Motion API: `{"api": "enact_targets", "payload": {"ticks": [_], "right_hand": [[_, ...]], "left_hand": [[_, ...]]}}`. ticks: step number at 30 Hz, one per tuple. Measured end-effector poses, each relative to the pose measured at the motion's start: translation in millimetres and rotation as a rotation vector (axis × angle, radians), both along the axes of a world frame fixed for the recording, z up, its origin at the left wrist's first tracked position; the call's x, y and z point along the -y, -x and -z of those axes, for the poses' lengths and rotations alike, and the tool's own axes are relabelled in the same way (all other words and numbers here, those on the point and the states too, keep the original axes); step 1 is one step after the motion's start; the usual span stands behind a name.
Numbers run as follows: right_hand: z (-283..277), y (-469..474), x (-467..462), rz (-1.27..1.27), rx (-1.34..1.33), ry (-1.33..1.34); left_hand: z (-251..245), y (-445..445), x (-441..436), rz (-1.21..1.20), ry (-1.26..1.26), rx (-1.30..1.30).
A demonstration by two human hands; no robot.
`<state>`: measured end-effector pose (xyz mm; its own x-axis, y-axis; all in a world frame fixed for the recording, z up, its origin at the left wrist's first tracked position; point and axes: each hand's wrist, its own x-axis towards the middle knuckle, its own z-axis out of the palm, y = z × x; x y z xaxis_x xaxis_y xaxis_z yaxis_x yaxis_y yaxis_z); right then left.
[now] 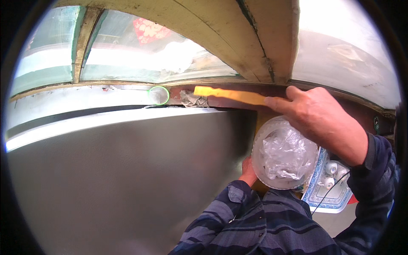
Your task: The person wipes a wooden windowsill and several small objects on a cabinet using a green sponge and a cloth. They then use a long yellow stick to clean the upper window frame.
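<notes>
My right hand (322, 116) grips one end of a long, flat yellow strip-like tool (231, 95), whose free end points left along the windowsill. What kind of tool it is I cannot tell. Below that hand, close to my body, is a round translucent bowl (259, 153) with a scalloped rim. Crumpled clear plastic bags (288, 156) lie inside it. At the bowl's left side my left hand (248, 171) holds it, with the fingers hidden behind the wall.
A large grey panel (127, 178) with a white edge fills the left. On the sill are a crumpled grey cloth (193, 99) and a green-rimmed clear cup (159, 95). Wood-framed windows (78, 44) rise behind. At right, a blue-patterned tray (331, 199) bears several white cups (330, 182).
</notes>
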<state>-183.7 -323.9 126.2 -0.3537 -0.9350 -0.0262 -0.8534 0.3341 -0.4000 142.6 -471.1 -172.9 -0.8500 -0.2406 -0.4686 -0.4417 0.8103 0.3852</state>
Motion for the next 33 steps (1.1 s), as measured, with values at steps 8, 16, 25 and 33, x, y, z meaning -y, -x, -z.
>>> {"api": "enact_targets", "payload": {"ticks": [8, 16, 25, 33], "right_hand": [[48.7, -3.5, 59.1, -0.173, -0.148, 0.173], [80.9, -33.8, 154.5, -0.087, -0.137, 0.332], [113.8, -41.2, 201.6, -0.099, -0.258, 0.733], [108.2, -33.9, 193.3, -0.092, -0.246, 0.621]], "left_hand": [[-6.0, 1.2, -4.0, -0.068, -0.029, -0.168], [-25.3, 9.8, -5.0, -0.15, -0.075, -0.148], [-2.0, 7.7, -5.8, -0.153, -0.035, -0.066], [-11.9, 9.0, -3.6, -0.163, -0.089, -0.084]]}}
